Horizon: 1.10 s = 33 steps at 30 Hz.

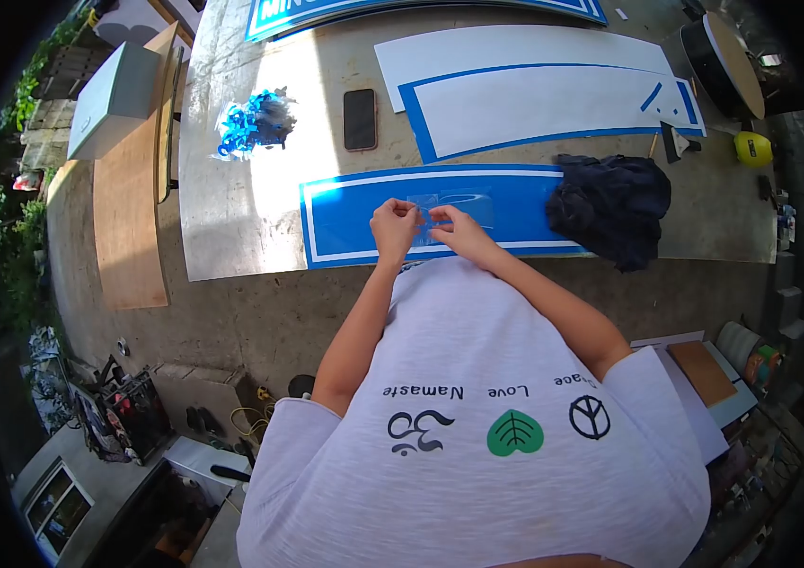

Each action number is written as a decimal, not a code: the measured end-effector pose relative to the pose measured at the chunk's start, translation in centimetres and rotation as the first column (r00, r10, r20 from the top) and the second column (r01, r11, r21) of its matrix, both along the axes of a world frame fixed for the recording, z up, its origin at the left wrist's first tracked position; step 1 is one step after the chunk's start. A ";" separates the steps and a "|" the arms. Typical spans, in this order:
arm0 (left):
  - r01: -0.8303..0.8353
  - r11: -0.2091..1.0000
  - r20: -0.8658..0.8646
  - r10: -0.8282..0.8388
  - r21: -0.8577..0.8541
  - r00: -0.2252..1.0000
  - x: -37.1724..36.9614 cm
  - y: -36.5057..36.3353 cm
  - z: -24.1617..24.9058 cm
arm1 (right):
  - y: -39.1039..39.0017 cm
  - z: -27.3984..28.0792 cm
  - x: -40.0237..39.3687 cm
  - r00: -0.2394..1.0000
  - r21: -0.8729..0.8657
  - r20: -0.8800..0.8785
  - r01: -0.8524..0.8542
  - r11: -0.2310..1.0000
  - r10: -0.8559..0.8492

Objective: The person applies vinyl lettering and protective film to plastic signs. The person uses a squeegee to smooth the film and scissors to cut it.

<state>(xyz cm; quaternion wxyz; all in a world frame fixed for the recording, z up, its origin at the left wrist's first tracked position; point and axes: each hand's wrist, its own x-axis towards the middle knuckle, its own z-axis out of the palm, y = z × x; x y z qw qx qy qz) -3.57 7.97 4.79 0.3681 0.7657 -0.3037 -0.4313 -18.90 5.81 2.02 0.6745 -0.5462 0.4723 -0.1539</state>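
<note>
Both hands (425,227) pinching clear film (454,208)

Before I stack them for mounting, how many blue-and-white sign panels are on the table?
4. One blue panel lies under both hands; two white curved panels sit beyond it, the nearer blue-bordered, the farther plain; a lettered blue one is cut off at the top edge. More may lie out of view.

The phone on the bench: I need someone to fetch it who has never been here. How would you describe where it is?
On the pale sunlit worktop, look above the long blue rectangular sign panel with a white border. The dark flat rectangular phone lies there, right of the crumpled heap of blue plastic scraps. It alone is black, smooth and straight-edged.
</note>
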 end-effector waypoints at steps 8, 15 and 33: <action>0.086 0.995 0.014 -0.087 0.040 0.996 -1.1 -0.4 -0.2 | 0.0 1.9 1.2 0.993 -0.008 -0.107 0.041 0.999 -0.042; -0.013 1.000 -0.250 0.017 0.018 0.968 -2.2 -0.4 0.1 | -1.1 0.9 -0.1 0.982 0.047 0.049 0.181 0.982 -0.184; 0.054 0.992 -0.578 0.025 0.118 0.816 -4.5 -0.1 -3.7 | -2.5 -0.7 -4.7 0.875 0.630 0.279 0.144 0.763 -0.396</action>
